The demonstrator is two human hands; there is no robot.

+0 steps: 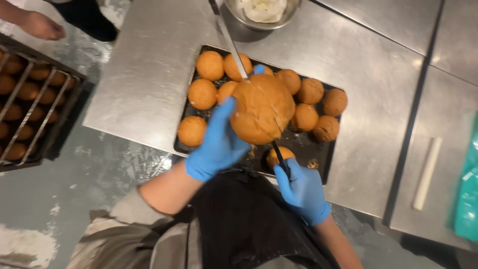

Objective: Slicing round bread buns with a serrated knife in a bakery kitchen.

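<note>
Our left hand [218, 142] cupping a large bun [262, 108], grip curled around it, our right hand [301, 190] grip clenched on a knife [238, 57], tray [318, 154] of buns beneath

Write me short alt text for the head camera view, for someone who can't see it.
Left hand in a blue glove holds up a round bun while the gloved right hand slices it with a long knife, above a dark tray of buns on a steel table.
</note>
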